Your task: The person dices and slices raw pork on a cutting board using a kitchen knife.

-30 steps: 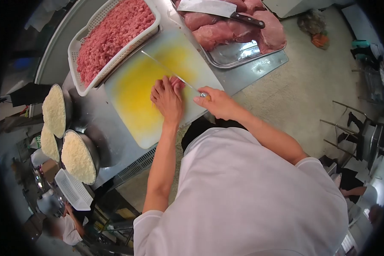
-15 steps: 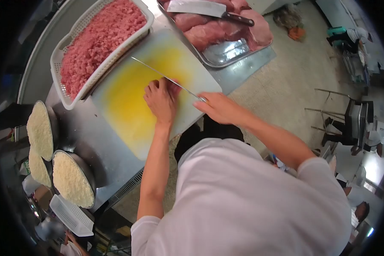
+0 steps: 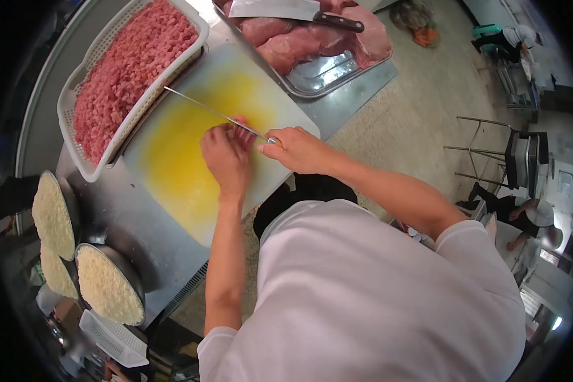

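My left hand (image 3: 225, 156) presses down on a small piece of pink meat (image 3: 241, 122) on a yellow-stained white cutting board (image 3: 178, 159). My right hand (image 3: 297, 149) grips the handle of a long thin knife (image 3: 210, 113), its blade running up and left across the board beside my left fingers. Most of the meat is hidden under my left hand.
A white basket (image 3: 76, 83) of diced pink meat sits left of the board. A steel tray (image 3: 318, 70) of large meat pieces with a cleaver (image 3: 286, 11) on top lies behind. Bowls of white grated stuff (image 3: 105, 283) stand at the lower left. Other people are at the far right.
The view has shifted, so the counter sits further left in the frame. My right hand and the knife have drawn closer to my left hand over the meat.
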`<action>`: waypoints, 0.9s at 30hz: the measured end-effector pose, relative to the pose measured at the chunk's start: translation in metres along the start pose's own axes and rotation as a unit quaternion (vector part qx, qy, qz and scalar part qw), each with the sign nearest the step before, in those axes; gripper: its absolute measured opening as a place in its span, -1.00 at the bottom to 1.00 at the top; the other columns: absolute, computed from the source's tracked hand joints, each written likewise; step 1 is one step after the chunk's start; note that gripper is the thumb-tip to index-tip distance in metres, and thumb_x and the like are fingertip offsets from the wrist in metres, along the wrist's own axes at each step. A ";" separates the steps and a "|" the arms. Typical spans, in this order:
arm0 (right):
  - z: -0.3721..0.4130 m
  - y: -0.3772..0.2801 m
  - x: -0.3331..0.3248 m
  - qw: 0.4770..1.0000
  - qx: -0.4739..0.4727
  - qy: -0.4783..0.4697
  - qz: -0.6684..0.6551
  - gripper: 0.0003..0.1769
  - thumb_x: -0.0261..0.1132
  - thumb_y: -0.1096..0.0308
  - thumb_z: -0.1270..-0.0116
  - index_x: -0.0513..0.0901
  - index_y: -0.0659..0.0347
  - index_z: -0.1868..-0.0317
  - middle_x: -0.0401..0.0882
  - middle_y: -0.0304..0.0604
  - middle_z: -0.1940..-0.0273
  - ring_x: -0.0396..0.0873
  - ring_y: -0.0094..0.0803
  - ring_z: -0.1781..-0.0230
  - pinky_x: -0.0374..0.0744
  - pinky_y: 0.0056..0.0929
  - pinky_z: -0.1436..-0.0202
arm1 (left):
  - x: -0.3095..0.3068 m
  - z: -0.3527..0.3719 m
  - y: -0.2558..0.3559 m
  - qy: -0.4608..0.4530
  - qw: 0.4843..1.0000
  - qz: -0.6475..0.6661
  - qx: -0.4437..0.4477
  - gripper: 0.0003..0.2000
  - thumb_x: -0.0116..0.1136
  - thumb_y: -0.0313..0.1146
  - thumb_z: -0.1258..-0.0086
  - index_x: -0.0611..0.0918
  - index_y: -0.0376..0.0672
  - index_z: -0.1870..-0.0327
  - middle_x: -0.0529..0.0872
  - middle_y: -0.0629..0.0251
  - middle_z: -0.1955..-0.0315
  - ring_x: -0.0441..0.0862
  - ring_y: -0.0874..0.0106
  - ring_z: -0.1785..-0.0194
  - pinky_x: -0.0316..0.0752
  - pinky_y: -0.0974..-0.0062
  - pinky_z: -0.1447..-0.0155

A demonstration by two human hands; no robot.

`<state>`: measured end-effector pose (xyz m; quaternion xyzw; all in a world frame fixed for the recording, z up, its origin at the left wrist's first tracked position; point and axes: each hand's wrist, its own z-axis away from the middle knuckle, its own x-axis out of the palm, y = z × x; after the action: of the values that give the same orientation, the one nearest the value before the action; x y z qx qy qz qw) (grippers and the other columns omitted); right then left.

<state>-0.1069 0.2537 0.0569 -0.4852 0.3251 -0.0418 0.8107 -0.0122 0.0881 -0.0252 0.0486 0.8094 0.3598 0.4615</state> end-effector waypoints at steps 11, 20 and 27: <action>-0.001 -0.011 0.006 0.999 0.005 -0.013 0.032 -0.50 0.19 0.02 -0.55 0.65 0.41 0.02 0.70 0.30 0.30 0.69 0.30 0.16 0.60 0.09 0.01 | -0.011 -0.001 0.006 -0.004 0.999 -0.051 0.011 -0.80 0.16 -0.44 -0.45 0.62 -0.23 -0.03 0.62 0.01 0.11 0.53 -0.04 0.03 0.43 0.05 -0.07; -0.002 -0.010 0.010 0.998 0.011 -0.048 0.034 -0.53 0.20 0.04 -0.56 0.63 0.36 -0.06 0.71 0.36 0.12 0.65 0.36 0.04 0.58 0.17 -0.07 | -0.010 -0.005 0.001 0.007 1.000 -0.024 0.013 -0.81 0.14 -0.47 -0.42 0.64 -0.25 0.00 0.62 0.02 0.15 0.53 -0.02 0.05 0.44 0.05 -0.07; 0.020 -0.037 -0.019 0.989 0.075 -0.125 0.030 -0.51 0.19 0.01 -0.57 0.63 0.35 -0.07 0.71 0.33 0.15 0.66 0.35 0.05 0.58 0.18 -0.05 | -0.017 0.000 -0.008 -0.032 0.998 -0.045 -0.024 -0.80 0.14 -0.45 -0.43 0.64 -0.24 -0.02 0.61 0.00 0.14 0.52 -0.03 0.06 0.42 0.05 -0.07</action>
<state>-0.1009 0.2568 0.1021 -0.4146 0.2311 0.0192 0.8800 -0.0006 0.0751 -0.0179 0.0131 0.7867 0.3561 0.5041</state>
